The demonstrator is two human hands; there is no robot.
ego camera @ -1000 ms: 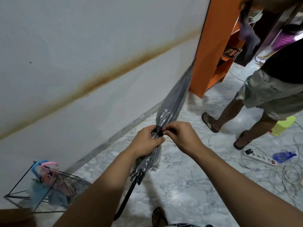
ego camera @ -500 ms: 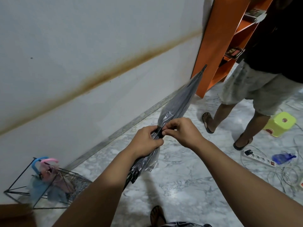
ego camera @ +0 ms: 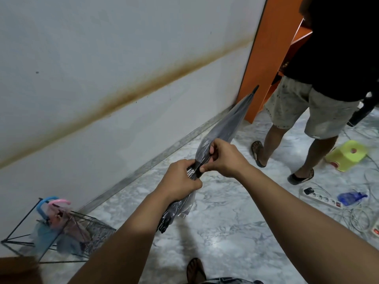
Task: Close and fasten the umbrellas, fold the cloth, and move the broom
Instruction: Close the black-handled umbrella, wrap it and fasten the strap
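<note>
Clear umbrella (ego camera: 225, 128): transparent grey-tinted canopy, collapsed and gathered round the shaft, held slanted in the air over the marble floor, black tip (ego camera: 255, 89) pointing up and away toward the orange shelf. Black strap (ego camera: 197, 168) wraps the canopy mid-length; loose plastic folds flare out below it, black rib ends bunched at the lower end. Two more umbrellas, blue handle (ego camera: 44, 203) and pink handle (ego camera: 60, 201), sit closed in the wire rack (ego camera: 18, 232) by the wall, hooks up.
</note>
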